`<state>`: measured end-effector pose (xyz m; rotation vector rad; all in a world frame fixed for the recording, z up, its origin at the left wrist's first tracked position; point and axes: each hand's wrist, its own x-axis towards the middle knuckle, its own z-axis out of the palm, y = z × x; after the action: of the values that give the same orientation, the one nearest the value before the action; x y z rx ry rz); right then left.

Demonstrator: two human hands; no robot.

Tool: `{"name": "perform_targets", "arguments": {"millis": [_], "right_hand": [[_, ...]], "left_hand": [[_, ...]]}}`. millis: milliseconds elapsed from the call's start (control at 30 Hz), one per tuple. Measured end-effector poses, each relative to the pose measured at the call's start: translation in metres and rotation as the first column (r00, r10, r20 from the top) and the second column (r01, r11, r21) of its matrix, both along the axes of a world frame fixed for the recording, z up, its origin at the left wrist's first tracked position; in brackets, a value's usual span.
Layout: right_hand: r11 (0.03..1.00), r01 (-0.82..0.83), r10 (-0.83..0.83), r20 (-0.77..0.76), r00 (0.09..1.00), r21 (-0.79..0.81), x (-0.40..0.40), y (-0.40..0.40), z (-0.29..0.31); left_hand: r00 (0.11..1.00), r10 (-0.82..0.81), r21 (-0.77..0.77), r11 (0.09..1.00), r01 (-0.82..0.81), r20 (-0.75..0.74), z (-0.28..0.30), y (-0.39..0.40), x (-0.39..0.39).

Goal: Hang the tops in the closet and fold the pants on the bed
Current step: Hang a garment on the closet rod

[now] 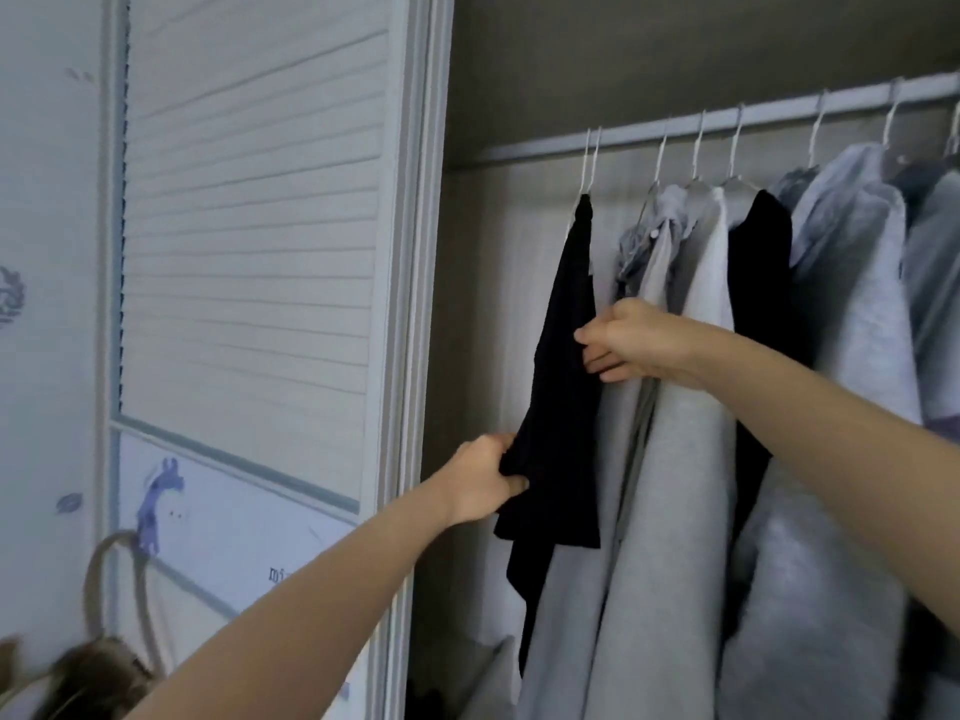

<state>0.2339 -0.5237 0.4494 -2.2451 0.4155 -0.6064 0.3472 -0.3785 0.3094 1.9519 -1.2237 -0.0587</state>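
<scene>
A black top [563,366] hangs on a white hanger [589,163] at the left end of the closet rail [675,124]. My left hand [485,478] grips the top's lower left edge, fingers curled into the cloth. My right hand [621,340] pinches the top's right edge at mid height. Both arms reach up from the lower part of the view. No pants or bed are in view.
Right of the black top hang several grey, white and black garments [701,407] on white hangers. The louvred closet door [254,226] and its frame [415,304] stand at the left. A bag with looped handles [119,605] sits at bottom left.
</scene>
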Motion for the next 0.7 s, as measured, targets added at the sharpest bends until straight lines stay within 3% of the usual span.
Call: {"name": "perform_targets", "arguments": {"millis": [200,400,567,700], "right_hand": [[0.994,-0.103,0.098,-0.135,0.986,-0.03,-0.043,0.063,-0.094],[0.948,-0.313,0.296,-0.213,0.931,-0.051,-0.062,0.134,-0.187],[0.847,-0.519,0.473,-0.279,0.836,-0.12,-0.087,0.222,-0.275],[0.728,-0.679,0.638,-0.269,0.721,-0.094,-0.133,0.28,-0.334]], "left_hand": [[0.994,0.015,0.046,0.999,-0.01,-0.108,-0.048,0.089,-0.038],[0.955,0.242,-0.003,0.969,-0.246,-0.17,-0.102,0.202,-0.102],[0.828,0.554,0.07,0.833,-0.549,-0.09,-0.176,0.305,-0.179],[0.593,0.792,0.151,0.611,-0.777,-0.148,-0.232,0.365,-0.273]]}}
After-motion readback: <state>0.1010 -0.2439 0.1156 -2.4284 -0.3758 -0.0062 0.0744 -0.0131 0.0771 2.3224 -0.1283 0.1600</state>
